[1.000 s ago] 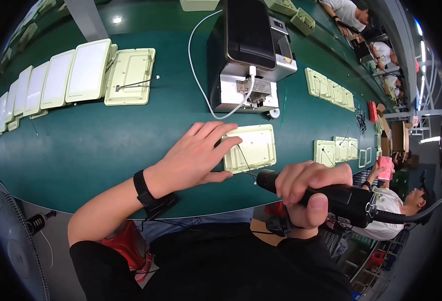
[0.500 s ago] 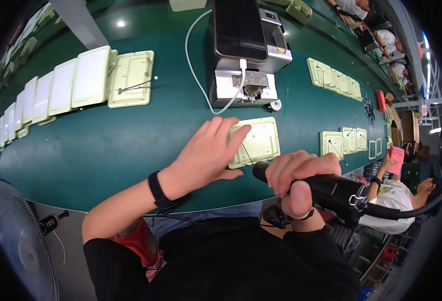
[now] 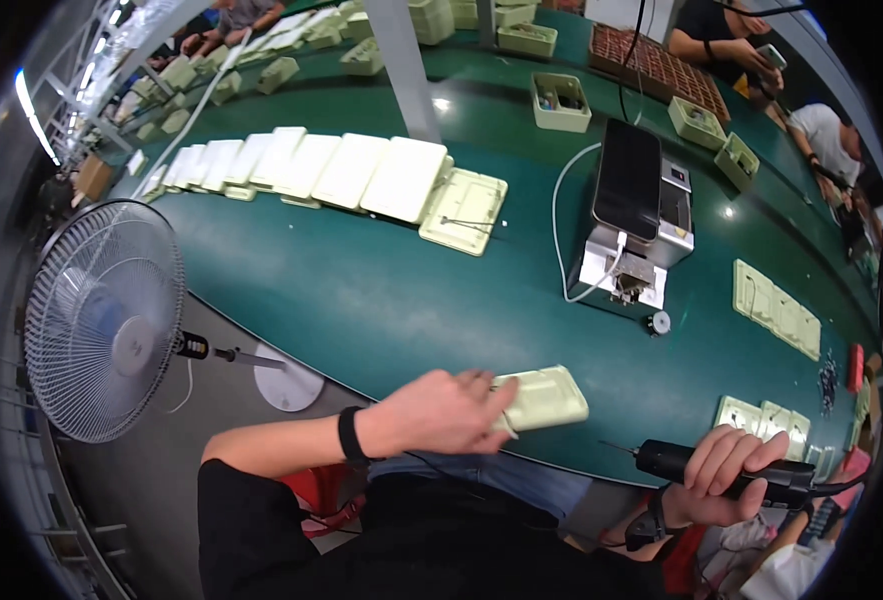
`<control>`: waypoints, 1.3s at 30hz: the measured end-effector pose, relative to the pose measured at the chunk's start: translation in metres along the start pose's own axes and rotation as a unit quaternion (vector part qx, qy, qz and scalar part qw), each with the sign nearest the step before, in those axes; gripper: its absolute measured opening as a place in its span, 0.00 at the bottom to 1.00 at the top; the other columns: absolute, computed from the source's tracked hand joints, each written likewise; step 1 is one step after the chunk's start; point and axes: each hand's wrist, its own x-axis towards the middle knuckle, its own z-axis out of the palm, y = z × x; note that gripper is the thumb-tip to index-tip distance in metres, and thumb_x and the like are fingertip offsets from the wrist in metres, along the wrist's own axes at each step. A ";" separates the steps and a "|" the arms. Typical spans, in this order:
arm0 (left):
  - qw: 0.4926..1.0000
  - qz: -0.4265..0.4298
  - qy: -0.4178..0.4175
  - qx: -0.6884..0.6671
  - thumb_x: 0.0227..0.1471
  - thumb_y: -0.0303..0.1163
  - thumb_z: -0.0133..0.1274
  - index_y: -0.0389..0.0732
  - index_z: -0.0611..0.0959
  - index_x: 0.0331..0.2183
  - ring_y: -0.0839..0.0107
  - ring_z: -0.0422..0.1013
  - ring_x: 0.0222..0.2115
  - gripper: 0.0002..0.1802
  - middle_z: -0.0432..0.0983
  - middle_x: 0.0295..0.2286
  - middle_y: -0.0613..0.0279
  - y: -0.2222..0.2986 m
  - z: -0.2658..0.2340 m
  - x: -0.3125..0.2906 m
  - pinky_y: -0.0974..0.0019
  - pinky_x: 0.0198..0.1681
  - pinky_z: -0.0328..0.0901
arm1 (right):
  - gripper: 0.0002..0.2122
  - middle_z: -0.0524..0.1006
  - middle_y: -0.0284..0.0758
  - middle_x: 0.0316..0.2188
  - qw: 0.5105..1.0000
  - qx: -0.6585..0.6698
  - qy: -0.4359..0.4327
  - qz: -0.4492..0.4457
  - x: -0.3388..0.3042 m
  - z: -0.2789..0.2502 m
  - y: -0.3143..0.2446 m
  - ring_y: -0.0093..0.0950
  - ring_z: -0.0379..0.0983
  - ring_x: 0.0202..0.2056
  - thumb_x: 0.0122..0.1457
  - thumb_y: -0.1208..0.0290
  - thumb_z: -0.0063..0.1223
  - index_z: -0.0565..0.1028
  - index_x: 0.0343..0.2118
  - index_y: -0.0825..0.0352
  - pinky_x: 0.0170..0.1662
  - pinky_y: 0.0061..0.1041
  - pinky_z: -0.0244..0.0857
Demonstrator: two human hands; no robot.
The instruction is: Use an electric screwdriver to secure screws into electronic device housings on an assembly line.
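My left hand is closed on the near left edge of a pale yellow-green plastic cover. The cover is tilted at the table's near edge, its left part hidden by my fingers. My right hand wraps around a black electric screwdriver, whose thin bit points left, apart from the cover. The tool's cable leaves on the right.
A silver machine with a black phone-like device stands behind the cover. Overlapping covers line the left; more covers lie at right. A fan stands left. People work across the green table.
My left hand has taken hold of the cover and tilted it. My right hand has drawn the screwdriver off it to the right. The view has swung left.
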 end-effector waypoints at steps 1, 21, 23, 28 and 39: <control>0.997 -0.053 -0.025 -0.042 0.61 0.48 0.57 0.33 0.80 0.45 0.54 0.82 0.25 0.26 0.83 0.30 0.41 -0.005 -0.016 -0.005 0.57 0.20 0.72 | 0.13 0.65 0.30 0.14 1.000 -0.011 0.018 0.002 -0.005 -0.007 -0.004 0.20 0.58 0.10 0.66 0.66 0.57 0.64 0.37 0.65 0.11 0.20 0.59; 0.890 -0.326 0.268 0.172 0.64 0.56 0.53 0.35 0.75 0.57 0.49 0.74 0.47 0.34 0.75 0.47 0.34 -0.199 -0.043 0.054 0.47 0.49 0.69 | 0.16 0.61 0.29 0.14 0.991 -0.063 0.088 0.083 -0.033 -0.021 0.018 0.19 0.52 0.10 0.66 0.61 0.57 0.62 0.37 0.63 0.11 0.20 0.52; 0.867 -0.339 0.293 0.218 0.61 0.59 0.55 0.37 0.73 0.62 0.42 0.71 0.57 0.41 0.72 0.55 0.27 -0.211 -0.041 0.046 0.41 0.58 0.66 | 0.16 0.61 0.29 0.15 0.991 -0.054 0.079 0.088 -0.026 -0.019 0.025 0.19 0.52 0.10 0.66 0.61 0.57 0.61 0.37 0.63 0.12 0.20 0.53; 0.866 -0.466 0.105 0.146 0.48 0.74 0.56 0.37 0.51 0.72 0.21 0.35 0.70 0.68 0.41 0.68 0.20 -0.228 -0.023 0.058 0.20 0.66 0.36 | 0.15 0.61 0.29 0.15 0.992 -0.045 0.065 0.095 -0.018 -0.014 0.037 0.19 0.53 0.10 0.67 0.62 0.57 0.61 0.38 0.63 0.13 0.19 0.54; 0.864 -0.467 0.067 0.177 0.45 0.77 0.56 0.37 0.45 0.73 0.15 0.34 0.68 0.73 0.38 0.68 0.16 -0.225 -0.023 0.056 0.15 0.64 0.34 | 0.09 0.70 0.37 0.21 0.993 -0.105 0.023 0.053 -0.010 0.004 0.039 0.27 0.63 0.18 0.66 0.71 0.59 0.71 0.45 0.65 0.22 0.27 0.62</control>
